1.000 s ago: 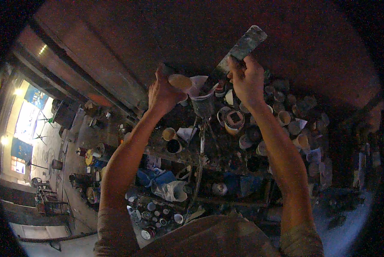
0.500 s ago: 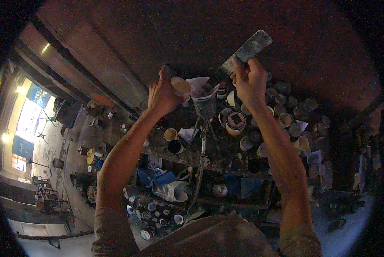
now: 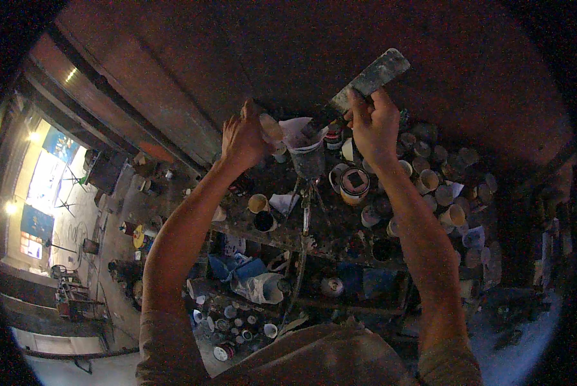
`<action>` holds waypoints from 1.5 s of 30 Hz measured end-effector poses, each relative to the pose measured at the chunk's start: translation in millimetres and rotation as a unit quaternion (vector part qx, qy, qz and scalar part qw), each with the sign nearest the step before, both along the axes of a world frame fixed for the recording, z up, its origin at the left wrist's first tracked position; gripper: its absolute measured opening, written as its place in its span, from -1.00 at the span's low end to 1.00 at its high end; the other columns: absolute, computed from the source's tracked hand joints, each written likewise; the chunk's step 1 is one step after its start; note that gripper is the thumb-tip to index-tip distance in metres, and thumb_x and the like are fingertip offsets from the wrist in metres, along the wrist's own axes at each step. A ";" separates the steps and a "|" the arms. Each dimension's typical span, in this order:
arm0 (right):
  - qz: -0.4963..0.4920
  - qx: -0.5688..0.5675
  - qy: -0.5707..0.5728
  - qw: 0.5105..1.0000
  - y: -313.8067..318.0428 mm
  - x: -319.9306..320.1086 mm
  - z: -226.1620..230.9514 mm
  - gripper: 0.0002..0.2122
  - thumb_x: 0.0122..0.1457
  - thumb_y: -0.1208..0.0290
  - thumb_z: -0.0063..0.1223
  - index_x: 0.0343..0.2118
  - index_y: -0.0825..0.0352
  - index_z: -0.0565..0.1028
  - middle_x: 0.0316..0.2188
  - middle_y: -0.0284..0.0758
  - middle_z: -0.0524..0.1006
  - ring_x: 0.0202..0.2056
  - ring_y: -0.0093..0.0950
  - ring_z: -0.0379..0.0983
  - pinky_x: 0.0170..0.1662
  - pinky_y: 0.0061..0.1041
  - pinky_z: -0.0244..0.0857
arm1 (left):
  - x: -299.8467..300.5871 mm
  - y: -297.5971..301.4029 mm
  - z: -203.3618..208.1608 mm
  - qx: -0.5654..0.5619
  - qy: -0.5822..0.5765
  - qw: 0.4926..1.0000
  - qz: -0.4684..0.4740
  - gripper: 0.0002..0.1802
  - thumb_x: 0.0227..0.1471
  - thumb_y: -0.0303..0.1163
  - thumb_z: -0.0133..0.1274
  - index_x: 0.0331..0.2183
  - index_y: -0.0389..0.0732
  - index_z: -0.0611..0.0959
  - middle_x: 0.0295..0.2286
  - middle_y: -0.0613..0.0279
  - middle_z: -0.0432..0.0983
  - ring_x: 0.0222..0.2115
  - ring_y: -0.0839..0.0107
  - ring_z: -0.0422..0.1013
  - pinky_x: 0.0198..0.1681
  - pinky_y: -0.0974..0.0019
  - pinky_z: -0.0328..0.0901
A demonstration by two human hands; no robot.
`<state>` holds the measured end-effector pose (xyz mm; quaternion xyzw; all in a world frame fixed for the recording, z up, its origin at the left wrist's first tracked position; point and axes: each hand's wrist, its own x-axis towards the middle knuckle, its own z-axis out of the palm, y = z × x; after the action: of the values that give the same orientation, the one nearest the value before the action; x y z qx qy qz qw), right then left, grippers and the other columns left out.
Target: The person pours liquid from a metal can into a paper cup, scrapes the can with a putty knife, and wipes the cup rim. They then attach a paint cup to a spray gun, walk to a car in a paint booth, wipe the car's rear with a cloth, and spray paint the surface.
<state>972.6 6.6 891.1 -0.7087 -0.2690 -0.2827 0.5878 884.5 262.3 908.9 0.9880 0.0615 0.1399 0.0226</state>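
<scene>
Two hands are engaged, both closed. My left hand (image 3: 242,143) grips a pale cup (image 3: 271,128), tilted toward a white paper cone (image 3: 293,132) set in the mouth of a grey pot (image 3: 309,165); whether cup and cone touch, I cannot tell. My right hand (image 3: 376,125) clasps a flat stained blade (image 3: 372,76), its dark lower end slanting down to the cone. The pot stands over the middle of the tabletop (image 3: 333,235). Obstructions noted: a round can (image 3: 354,186) just right of the pot, and used cups (image 3: 452,215) crowding toward the tabletop's right edge, partly hidden by my right forearm (image 3: 423,219). Nearer the front edge: a dark-filled cup (image 3: 264,221) and a tan cup (image 3: 258,203). A hose (image 3: 300,264) hangs past that edge.
</scene>
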 end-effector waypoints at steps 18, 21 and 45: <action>-0.062 -0.012 -0.058 0.996 -15.5 13.0 -15.0 -0.83 0.34 0.33 0.12 -0.24 0.36 0.50 -0.52 -0.35 0.56 -0.51 -0.59 0.53 -0.45 -0.51 0.40 | 30.5 -25.5 12.5 0.179 -0.011 0.980 -0.089 -0.11 -0.17 -0.34 0.33 0.19 -0.38 0.36 -0.06 -0.07 0.52 0.00 0.00 0.40 0.17 0.04 0.20; -0.045 0.004 -0.020 0.999 -19.6 14.7 -20.5 -0.83 0.34 0.34 0.12 -0.27 0.35 0.50 -0.51 -0.35 0.56 -0.51 -0.60 0.54 -0.45 -0.52 0.39 | 37.4 -34.3 17.5 0.260 0.009 0.959 -0.108 -0.27 -0.09 -0.43 0.23 0.16 -0.34 0.43 -0.05 -0.01 0.51 -0.02 0.03 0.41 0.19 0.03 0.20; 0.093 0.379 0.198 0.899 -23.9 16.1 -66.4 -0.89 0.35 0.45 0.06 -0.19 0.39 0.45 -0.34 -0.25 0.57 -0.41 -0.44 0.59 -0.38 -0.37 0.50 | 47.9 -24.6 -9.6 0.110 -0.115 0.987 0.031 0.20 -0.35 -0.23 0.44 0.25 -0.39 0.16 -0.15 -0.03 0.56 -0.03 -0.04 0.43 0.12 -0.02 0.23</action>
<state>988.7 -17.3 824.8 -0.4455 -0.0845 -0.1607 0.8767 932.3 237.7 899.4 0.9595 0.0737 0.2588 -0.0835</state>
